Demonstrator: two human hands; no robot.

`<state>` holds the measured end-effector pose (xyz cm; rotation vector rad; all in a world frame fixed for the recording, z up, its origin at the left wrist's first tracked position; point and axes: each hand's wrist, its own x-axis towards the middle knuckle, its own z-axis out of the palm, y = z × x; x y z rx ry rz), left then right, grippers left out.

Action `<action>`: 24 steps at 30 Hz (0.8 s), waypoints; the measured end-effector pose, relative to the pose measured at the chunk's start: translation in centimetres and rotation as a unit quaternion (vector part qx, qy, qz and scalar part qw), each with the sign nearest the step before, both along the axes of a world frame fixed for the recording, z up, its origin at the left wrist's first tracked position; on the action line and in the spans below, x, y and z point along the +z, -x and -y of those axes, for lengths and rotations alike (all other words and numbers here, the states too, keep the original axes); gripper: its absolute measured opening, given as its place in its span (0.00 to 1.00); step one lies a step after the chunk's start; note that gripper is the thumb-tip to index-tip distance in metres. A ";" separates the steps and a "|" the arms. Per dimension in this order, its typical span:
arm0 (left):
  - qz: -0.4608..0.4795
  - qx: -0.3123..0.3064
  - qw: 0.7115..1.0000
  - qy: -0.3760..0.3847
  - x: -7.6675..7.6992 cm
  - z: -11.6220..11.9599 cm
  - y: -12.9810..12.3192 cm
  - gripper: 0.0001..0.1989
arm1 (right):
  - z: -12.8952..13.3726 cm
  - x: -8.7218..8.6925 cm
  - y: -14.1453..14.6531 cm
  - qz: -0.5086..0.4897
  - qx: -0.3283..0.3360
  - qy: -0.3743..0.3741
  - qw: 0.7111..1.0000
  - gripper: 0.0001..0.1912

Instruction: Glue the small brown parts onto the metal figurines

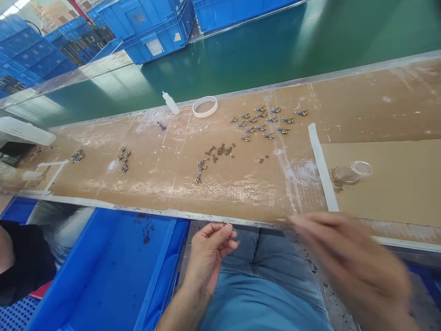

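Between the thumb and fingertips of my left hand [213,243] is a small dark piece [225,224], mostly hidden, held just in front of the table edge. My right hand [354,257] is smeared by motion, its fingers drawn together around what looks like a thin pale stick [282,220] by the edge. Beyond my left hand lie a few small blue-and-gold figures [200,170]. A loose heap of small brown round pieces [222,151] sits behind them. Further back, several similar figures [260,120] are spread in rows.
A white squeeze bottle [171,103] and a tape roll [205,107] are at the back. On the right, clear round dishes [346,174] lie past a white tape strip [324,168]. A blue bin [113,271] stands lower left, beside another person's sleeve [25,257].
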<state>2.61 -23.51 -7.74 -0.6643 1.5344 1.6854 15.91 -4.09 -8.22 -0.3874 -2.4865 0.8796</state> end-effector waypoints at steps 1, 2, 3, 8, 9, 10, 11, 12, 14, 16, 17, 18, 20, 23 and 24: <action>0.001 0.000 1.000 -0.003 0.0 0.0 0.0 0.21 | 1.3 0.1 1.5 -0.031 0.042 0.006 0.999 0.12; 0.002 0.000 1.000 -0.006 -0.1 0.0 0.0 0.21 | 2.5 0.0 2.9 -0.051 0.072 0.027 0.996 0.12; 0.004 -0.001 1.000 -0.010 -0.1 0.0 0.0 0.21 | 3.5 -0.2 4.1 -0.060 0.093 0.038 0.993 0.11; 0.012 -0.009 1.000 -0.025 -0.4 0.3 0.1 0.19 | 5.3 -1.4 6.7 -0.046 0.124 0.049 0.990 0.08; 0.013 -0.009 1.000 -0.027 -0.4 0.3 0.1 0.19 | 5.4 -1.5 6.8 -0.041 0.123 0.046 0.991 0.08; 0.014 -0.007 0.999 -0.030 -0.3 0.3 0.1 0.19 | 5.4 -1.5 6.8 -0.039 0.120 0.043 0.991 0.08; 0.015 -0.004 0.999 -0.032 -0.3 0.3 0.2 0.19 | 5.4 -1.5 6.8 -0.037 0.117 0.040 0.992 0.07; 0.018 -0.002 0.999 -0.032 -0.3 0.3 0.2 0.19 | 5.5 -1.5 6.8 -0.037 0.114 0.036 0.992 0.07; 0.027 -0.001 0.999 -0.032 -0.4 0.2 0.3 0.19 | 5.6 -1.4 6.9 -0.031 0.115 0.027 0.993 0.07; 0.031 -0.003 0.999 -0.033 -0.5 0.3 0.4 0.19 | 5.6 -1.3 7.0 -0.022 0.118 0.022 0.992 0.07; 0.032 -0.006 0.999 -0.034 -0.6 0.3 0.4 0.19 | 5.6 -1.3 7.0 -0.019 0.120 0.022 0.992 0.07; 0.032 -0.008 0.999 -0.035 -0.7 0.4 0.4 0.18 | 5.6 -1.3 7.0 -0.018 0.122 0.022 0.992 0.07; 0.029 -0.013 0.999 -0.035 -0.8 0.5 0.4 0.18 | 5.6 -1.4 7.0 -0.021 0.127 0.021 0.991 0.07; 0.027 -0.015 0.999 -0.037 -1.0 0.6 0.3 0.17 | 5.5 -1.5 7.0 -0.023 0.131 0.019 0.991 0.06; 0.026 -0.015 0.999 -0.038 -1.0 0.6 0.3 0.17 | 5.4 -1.5 6.9 -0.021 0.132 0.020 0.991 0.06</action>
